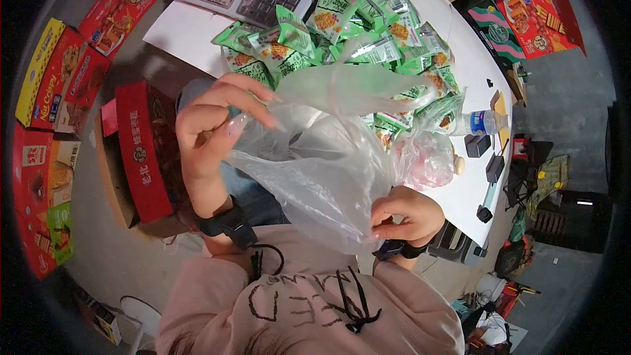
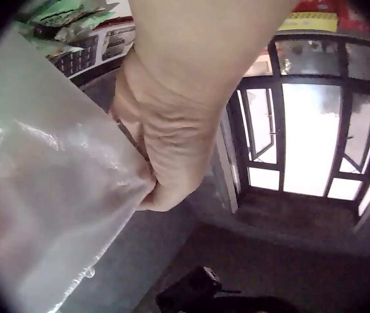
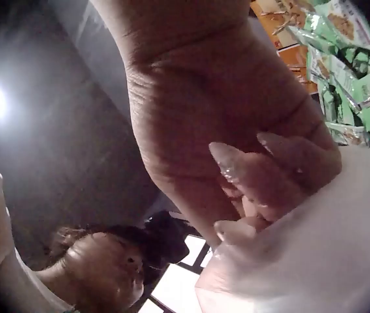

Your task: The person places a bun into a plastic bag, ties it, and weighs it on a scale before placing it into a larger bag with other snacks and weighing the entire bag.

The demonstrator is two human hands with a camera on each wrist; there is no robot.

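A clear plastic bag (image 1: 322,177) is stretched between both hands in front of the chest. My left hand (image 1: 213,118) pinches its upper left edge between thumb and fingers. In the left wrist view the bag (image 2: 48,169) runs taut from the fingertips of that hand (image 2: 165,143). Lower down, my right hand (image 1: 411,213) pinches the bag's near right corner. The right wrist view shows long-nailed fingers of the right hand (image 3: 263,176) curled at the edge of the bag (image 3: 309,241). Beyond the bag, green snack packets (image 1: 342,26) lie heaped on a white table (image 1: 177,33).
A clear bag with something pinkish (image 1: 424,161) lies right of the held bag, near a water bottle (image 1: 483,123). Small black blocks (image 1: 495,169) line the table's right side. An open red carton (image 1: 144,151) stands at the left, with snack boxes (image 1: 59,79) beyond it.
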